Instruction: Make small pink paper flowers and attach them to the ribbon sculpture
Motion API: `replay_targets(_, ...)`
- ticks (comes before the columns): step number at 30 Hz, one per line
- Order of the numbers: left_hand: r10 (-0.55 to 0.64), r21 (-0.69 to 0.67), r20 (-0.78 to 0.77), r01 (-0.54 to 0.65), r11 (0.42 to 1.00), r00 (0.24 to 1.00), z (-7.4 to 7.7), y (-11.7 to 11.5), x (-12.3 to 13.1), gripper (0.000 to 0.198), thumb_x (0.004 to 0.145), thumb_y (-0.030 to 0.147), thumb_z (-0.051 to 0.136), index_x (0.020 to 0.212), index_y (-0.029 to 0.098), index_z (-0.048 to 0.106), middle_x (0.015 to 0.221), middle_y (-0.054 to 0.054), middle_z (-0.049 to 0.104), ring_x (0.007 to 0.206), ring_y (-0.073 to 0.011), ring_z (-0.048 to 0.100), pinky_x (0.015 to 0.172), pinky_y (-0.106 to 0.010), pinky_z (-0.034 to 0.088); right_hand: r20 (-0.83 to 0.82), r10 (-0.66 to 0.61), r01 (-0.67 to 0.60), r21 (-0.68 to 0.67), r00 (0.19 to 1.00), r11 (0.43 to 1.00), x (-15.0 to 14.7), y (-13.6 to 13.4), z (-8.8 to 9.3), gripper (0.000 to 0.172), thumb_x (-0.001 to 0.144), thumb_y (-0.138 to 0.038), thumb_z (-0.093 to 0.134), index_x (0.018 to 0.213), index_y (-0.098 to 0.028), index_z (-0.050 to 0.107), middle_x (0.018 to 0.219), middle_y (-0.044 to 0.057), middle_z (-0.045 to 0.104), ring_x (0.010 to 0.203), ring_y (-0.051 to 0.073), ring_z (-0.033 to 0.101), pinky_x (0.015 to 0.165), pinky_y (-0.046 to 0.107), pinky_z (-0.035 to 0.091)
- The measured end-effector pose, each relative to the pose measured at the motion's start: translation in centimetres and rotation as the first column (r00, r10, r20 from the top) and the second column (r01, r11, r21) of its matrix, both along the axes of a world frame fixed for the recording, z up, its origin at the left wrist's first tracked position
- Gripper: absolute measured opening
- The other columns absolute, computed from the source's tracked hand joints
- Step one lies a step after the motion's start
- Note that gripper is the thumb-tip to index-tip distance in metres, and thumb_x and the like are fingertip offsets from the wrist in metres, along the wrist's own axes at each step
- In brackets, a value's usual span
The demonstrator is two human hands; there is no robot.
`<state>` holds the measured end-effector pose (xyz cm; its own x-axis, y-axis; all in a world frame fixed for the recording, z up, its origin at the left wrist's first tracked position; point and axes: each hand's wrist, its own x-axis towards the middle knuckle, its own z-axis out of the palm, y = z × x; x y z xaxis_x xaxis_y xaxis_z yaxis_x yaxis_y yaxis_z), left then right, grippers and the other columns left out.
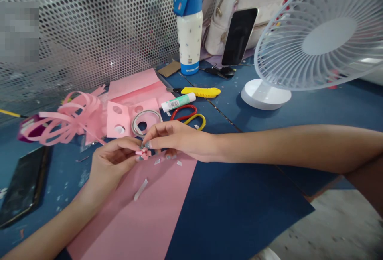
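Between my two hands is a small folded pink paper piece (145,153), too small to make out in detail. My left hand (115,157) pinches it from the left with thumb and fingertips. From the right, my right hand (170,138) has its thumb and forefinger closed at the top of the same piece. Both hands are above a large pink paper sheet (149,212). On that sheet lie a thin white strip (141,189) and small white scraps (178,163). Just behind my right hand are a roll of tape (134,123) and scissors (202,122) with red and yellow handles.
Curled pink paper strips (74,116) lie at the left, near a dark phone (25,184). Behind my hands are a glue stick (178,102) and a yellow cutter (203,92). A bottle (190,32), a propped phone (239,36) and a white fan (266,96) stand farther back.
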<state>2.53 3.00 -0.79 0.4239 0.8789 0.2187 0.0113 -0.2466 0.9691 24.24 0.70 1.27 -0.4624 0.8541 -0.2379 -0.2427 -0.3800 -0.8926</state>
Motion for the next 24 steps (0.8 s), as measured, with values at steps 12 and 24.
replay_targets(12,0.000,0.017,0.008,0.000,1.000,1.000,0.0,0.2,0.1,0.022,0.072,0.005,0.083,0.078,0.026,0.079,0.082,0.003,0.078,0.076,-0.0102,0.075,0.075,-0.014,0.062,-0.098,0.046,-0.059,-0.129,0.994,0.990,0.1,0.6,-0.6,0.008,0.092,-0.016,0.068,0.086,-0.016,0.073,0.081,0.000,0.071,0.067,0.006,0.064,0.058,0.013,0.050)
replay_targets(24,0.050,-0.036,0.007,-0.049,0.998,0.999,0.1,0.0,0.1,0.016,0.070,0.010,0.087,0.076,0.021,0.078,0.081,0.000,0.077,0.074,-0.0114,0.074,0.074,-0.016,0.061,0.040,0.066,-0.074,0.252,0.997,0.965,0.7,1.2,-1.4,0.020,0.079,-0.028,0.084,0.093,-0.018,0.073,0.087,-0.001,0.069,0.078,0.008,0.060,0.059,0.014,0.045)
